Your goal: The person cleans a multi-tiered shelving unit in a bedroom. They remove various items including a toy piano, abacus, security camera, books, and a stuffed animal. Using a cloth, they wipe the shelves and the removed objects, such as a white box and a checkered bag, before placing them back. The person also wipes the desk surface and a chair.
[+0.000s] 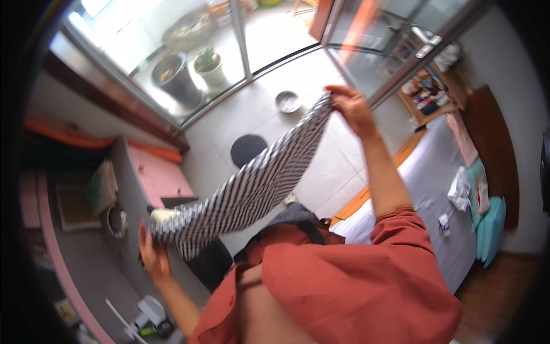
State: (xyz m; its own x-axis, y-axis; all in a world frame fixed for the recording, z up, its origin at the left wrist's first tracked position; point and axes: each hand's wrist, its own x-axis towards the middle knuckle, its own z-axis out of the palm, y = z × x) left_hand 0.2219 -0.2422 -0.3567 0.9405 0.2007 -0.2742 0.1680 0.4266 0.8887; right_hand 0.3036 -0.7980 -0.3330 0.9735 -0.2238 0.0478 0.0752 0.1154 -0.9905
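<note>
A black-and-white striped cloth (253, 185) is stretched slantwise in the air before me. My right hand (353, 111) pinches its upper right end between thumb and fingers, raised above the tiled floor. At the lower left, my left hand (155, 258) is at the cloth's other end; its fingers are partly hidden and look extended along the edge. The fabric sags a little between the two hands. Below it, a dark round mat (248, 149) and a metal bowl (288, 102) lie on the floor.
A bed with a pale sheet (423, 172) stands on the right, with a white plastic bag (459, 189) on it. Pink drawers (159, 172) and a grey desk surface (103, 266) are on the left. Beyond the glass door stand potted plants (209, 66).
</note>
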